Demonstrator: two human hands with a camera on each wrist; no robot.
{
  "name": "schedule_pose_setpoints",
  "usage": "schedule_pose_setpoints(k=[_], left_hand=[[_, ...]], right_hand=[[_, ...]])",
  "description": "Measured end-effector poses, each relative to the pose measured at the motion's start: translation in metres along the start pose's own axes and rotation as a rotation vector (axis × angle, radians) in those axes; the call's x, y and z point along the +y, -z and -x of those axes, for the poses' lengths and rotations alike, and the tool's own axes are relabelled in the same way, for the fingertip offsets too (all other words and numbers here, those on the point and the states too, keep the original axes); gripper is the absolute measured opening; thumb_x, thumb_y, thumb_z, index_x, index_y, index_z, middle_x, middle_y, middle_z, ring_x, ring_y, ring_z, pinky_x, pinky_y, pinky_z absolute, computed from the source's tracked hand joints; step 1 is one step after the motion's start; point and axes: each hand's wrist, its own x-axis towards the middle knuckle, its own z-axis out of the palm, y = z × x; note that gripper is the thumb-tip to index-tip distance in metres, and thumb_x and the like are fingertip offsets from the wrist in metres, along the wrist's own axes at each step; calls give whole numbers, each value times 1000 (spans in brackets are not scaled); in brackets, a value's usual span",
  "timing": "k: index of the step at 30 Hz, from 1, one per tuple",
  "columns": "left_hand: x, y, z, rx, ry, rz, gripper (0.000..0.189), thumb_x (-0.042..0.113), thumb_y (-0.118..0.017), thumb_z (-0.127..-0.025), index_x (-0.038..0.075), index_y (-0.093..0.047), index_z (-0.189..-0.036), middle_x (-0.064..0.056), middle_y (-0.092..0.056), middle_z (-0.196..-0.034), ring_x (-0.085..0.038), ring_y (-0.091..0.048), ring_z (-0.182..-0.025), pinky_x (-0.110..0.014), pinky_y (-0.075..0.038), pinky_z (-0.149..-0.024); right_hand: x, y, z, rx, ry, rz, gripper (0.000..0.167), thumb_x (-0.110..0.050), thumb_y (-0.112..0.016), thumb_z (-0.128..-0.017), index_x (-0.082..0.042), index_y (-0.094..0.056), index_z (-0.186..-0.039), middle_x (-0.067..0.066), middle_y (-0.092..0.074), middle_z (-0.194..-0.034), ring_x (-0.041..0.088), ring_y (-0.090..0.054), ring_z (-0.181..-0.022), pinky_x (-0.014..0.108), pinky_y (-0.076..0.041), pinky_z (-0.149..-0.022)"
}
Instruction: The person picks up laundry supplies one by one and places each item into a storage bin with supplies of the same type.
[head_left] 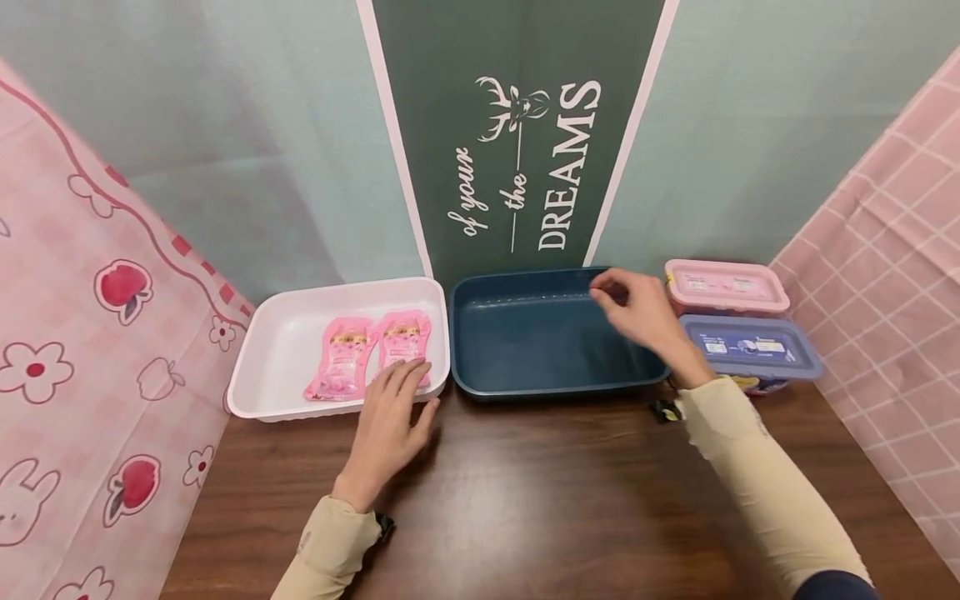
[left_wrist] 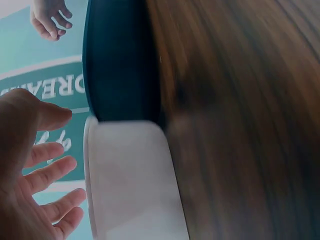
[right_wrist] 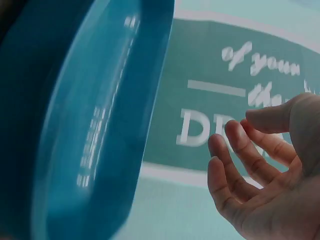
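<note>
From where I watch, the left hand (head_left: 386, 421) is over the white tray's (head_left: 281, 350) near right corner, fingers spread and gently bent, holding nothing; I can't tell whether its fingertips touch what lies beneath. The right pink packet (head_left: 402, 337) is in the white tray's right end, under and just beyond those fingers, its long axis running from the tray's near side toward its far side. The left pink packet (head_left: 341, 358) lies next to it, closer to the tray's middle, slightly slanted. The left hand is plainly the nearer: I see the right hand (head_left: 637, 308) well right of the white tray, above the navy tray (head_left: 536, 346), fingers loosely curled around nothing. Farther right of the white tray, a pink-lidded box (head_left: 727, 287) and a blue-lidded box (head_left: 753, 348) stand on the bench (head_left: 525, 500). Only my head view shows the packets; each wrist view shows its hand's bare fingers from the palm side.
</note>
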Motion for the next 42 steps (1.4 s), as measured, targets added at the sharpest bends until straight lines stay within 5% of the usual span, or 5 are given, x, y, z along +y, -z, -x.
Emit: schedule_pose_setpoints(k=[9,12,18,23,42], left_hand=[[26,-14,-20,-65,-59,12,53,23,-76,-98,6,-62,-146,-12,-61,-149,-38,-56,-136,-56,-45,-116],[35,-21,-29,-83,-77,27,52,24,-74,-100,7,-61,-147,-11,-60,-150,-37,-55,-137,-56,-45,-117],[54,-33,-47,-111,-113,71,51,27,-72,-101,9,-61,-148,-8,-59,-152,-36,-54,-140,-56,-45,-117],[70,-45,-55,-131,-142,87,51,29,-70,-103,10,-60,-149,-7,-59,-154,-35,-54,-141,-55,-45,-117],[150,-91,-66,-271,-315,87,47,35,-67,-106,16,-61,-148,-3,-57,-156,-31,-53,-144,-46,-48,-117]], right_hand=[[53,58,37,108,-86,76,14,-7,-71,-98,1,-77,-108,21,-78,-104,-16,-57,-81,-2,-41,-74],[70,72,50,153,-96,156,14,-5,-72,-96,3,-76,-107,24,-76,-103,6,-70,-84,2,-39,-75],[103,89,76,204,-124,276,17,-7,-71,-94,5,-72,-105,30,-69,-105,52,-64,-101,49,-43,-83],[125,97,95,195,-179,327,24,-5,-66,-94,11,-69,-111,37,-61,-117,61,-55,-109,70,-40,-93],[139,97,123,144,-207,397,61,7,-46,-77,7,-68,-134,30,-63,-138,58,-54,-129,73,-39,-83]])
